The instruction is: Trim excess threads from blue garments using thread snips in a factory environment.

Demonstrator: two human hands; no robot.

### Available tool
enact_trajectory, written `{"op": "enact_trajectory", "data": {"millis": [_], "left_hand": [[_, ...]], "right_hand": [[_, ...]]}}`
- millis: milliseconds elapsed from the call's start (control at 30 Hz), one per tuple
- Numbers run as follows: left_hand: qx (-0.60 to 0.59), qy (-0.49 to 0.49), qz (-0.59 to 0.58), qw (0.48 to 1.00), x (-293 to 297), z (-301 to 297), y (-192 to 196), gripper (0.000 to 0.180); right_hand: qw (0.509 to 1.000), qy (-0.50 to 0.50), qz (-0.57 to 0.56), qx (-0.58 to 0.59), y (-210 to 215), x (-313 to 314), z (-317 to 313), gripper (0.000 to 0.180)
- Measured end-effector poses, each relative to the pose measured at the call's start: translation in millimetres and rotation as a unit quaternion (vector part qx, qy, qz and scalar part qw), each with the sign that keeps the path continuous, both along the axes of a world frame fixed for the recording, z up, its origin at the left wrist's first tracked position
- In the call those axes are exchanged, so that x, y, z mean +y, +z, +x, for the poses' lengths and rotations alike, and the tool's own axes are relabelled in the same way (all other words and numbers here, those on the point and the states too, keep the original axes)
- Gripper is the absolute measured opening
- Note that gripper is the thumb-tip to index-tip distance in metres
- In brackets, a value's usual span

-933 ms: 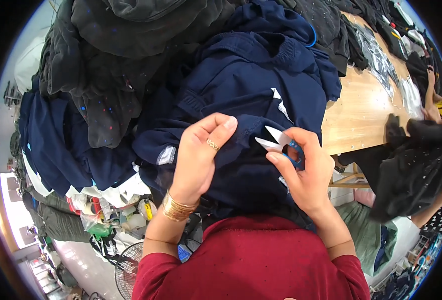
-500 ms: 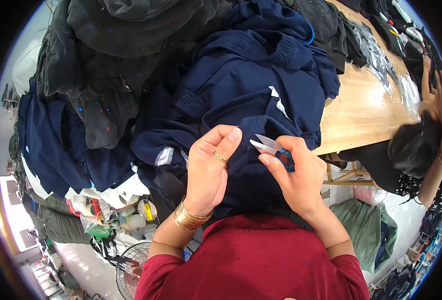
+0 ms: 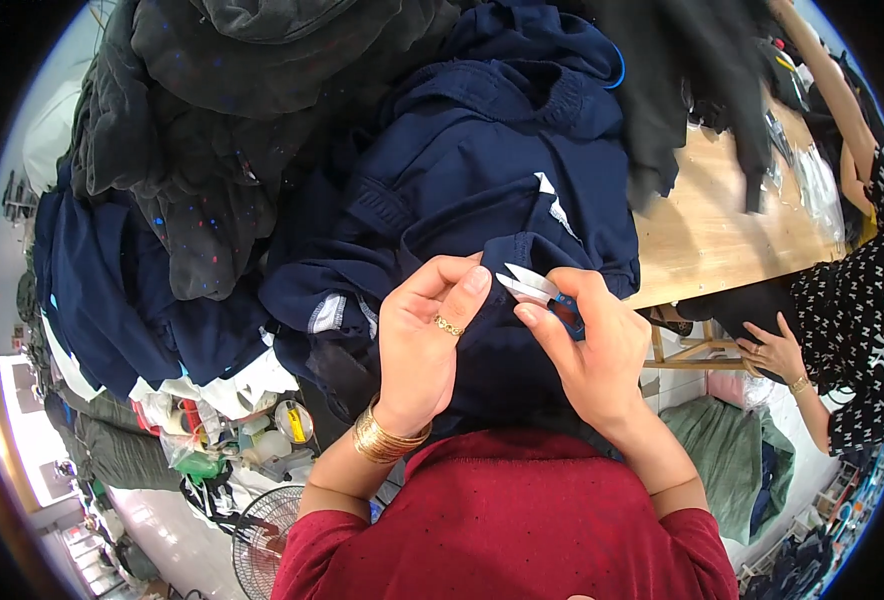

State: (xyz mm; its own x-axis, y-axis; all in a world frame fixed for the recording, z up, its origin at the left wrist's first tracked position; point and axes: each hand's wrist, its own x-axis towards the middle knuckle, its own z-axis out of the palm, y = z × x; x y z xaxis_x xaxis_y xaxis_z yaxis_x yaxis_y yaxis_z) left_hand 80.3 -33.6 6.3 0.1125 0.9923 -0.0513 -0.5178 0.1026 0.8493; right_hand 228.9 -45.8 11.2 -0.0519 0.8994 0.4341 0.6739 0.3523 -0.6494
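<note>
My left hand [image 3: 420, 335], with a ring and gold bangles, pinches the edge of a navy garment [image 3: 452, 150] between thumb and fingers. In my right hand [image 3: 602, 350] is a small pair of thread snips [image 3: 528, 284] with blue handles. Their two blades stand apart and point left, at the raised navy edge just beside my left fingertips. Whether a loose thread lies between the blades is too small to tell. White label-like strips [image 3: 558, 206] show on the navy cloth beyond my hands.
Dark grey garments [image 3: 212, 120] are heaped at the back left. On the right, a co-worker's arm [image 3: 832, 80] reaches over a wooden table [image 3: 702, 220], where a dark garment [image 3: 652, 100] hangs in blur. A fan [image 3: 262, 540] stands at lower left; green cloth [image 3: 717, 460] lies at lower right.
My left hand has shifted slightly right, closer to the snips, whose blades have turned a little. The co-worker has straightened up, and a dark garment has swung over the table.
</note>
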Motion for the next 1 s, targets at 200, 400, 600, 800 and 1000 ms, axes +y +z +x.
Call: {"op": "enact_trajectory", "data": {"millis": [200, 400, 600, 800, 1000], "left_hand": [[0.001, 0.004, -0.004, 1.000, 1.1, -1.7, -2.9, 0.012], [0.038, 0.019, -0.042, 0.998, 7.4, -0.2, 5.8, 0.010], [0.183, -0.070, -0.026, 0.980, 12.3, -10.8, 14.4, 0.014], [0.277, -0.149, 0.043, 0.948, 14.7, -53.5, 10.0, 0.020], [0.361, -0.170, -0.035, 0.916, 7.2, -59.0, 12.4, 0.041]], "right_hand": [[0.996, -0.005, -0.066, 0.061, 5.7, 1.7, 5.7, 0.021], [0.894, -0.015, -0.219, 0.390, -2.8, 14.0, 20.3, 0.021], [0.888, 0.110, -0.242, 0.375, -27.7, 21.2, 24.9, 0.031], [0.905, 0.168, -0.166, 0.353, -28.3, 15.2, 19.4, 0.017], [0.943, 0.100, -0.040, 0.314, -36.6, 9.2, 5.6, 0.017]]}}
